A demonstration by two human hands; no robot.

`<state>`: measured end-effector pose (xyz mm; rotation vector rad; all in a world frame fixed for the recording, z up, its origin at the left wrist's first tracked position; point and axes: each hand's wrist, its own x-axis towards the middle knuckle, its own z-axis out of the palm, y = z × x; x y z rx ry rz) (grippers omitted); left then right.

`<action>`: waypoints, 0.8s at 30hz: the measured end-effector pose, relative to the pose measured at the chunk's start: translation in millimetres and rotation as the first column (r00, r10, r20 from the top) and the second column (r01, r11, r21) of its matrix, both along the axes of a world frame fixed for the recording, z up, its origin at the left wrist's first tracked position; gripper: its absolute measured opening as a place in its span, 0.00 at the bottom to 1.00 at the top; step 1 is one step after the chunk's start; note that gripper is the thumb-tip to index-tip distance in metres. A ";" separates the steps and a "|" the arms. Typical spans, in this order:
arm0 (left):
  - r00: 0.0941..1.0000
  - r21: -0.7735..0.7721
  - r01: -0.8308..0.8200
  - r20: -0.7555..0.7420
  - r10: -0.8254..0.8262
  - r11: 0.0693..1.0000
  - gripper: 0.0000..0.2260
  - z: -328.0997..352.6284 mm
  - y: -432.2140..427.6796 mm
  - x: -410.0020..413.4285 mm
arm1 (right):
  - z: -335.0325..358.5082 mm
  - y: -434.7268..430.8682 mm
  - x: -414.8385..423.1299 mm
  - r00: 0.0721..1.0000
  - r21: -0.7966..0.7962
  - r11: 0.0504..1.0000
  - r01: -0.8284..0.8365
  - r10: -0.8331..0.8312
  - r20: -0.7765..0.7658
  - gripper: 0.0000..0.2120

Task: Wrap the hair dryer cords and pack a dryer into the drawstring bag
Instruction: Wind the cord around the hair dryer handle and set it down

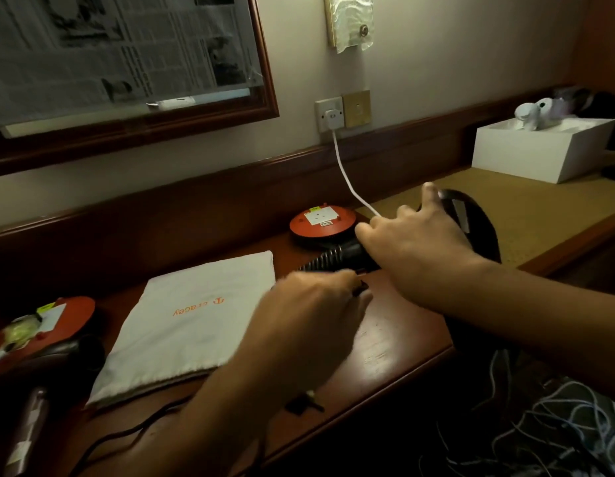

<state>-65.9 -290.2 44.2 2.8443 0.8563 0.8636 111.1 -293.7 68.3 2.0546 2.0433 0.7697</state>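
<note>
Hair dryers, two that I can count: the left dryer (58,339) lies at the near left of the desk (385,346), and the held dryer (351,253) sits mid-desk, its black handle gripped by the right hand (419,246), one finger stretched out. The left hand (309,311) – blurred – has curled fingers pinching a black cord (361,289) beside the ribbed end. One white drawstring bag (196,321) lies flat between the dryers.

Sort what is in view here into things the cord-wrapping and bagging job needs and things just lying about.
For the job: black hair dryer, gripped by the right hand; its cord, pinched by the left hand; second hair dryer; drawstring bag.
Lying about: white box; white cable in the wall socket; mirror.
</note>
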 end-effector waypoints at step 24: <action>0.954 -0.324 -0.128 -0.299 0.027 0.938 0.10 -19.5 29.8 1.8 | -15.3 27.7 -9.5 0.989 -0.037 0.991 0.129 -0.131 -0.074 0.14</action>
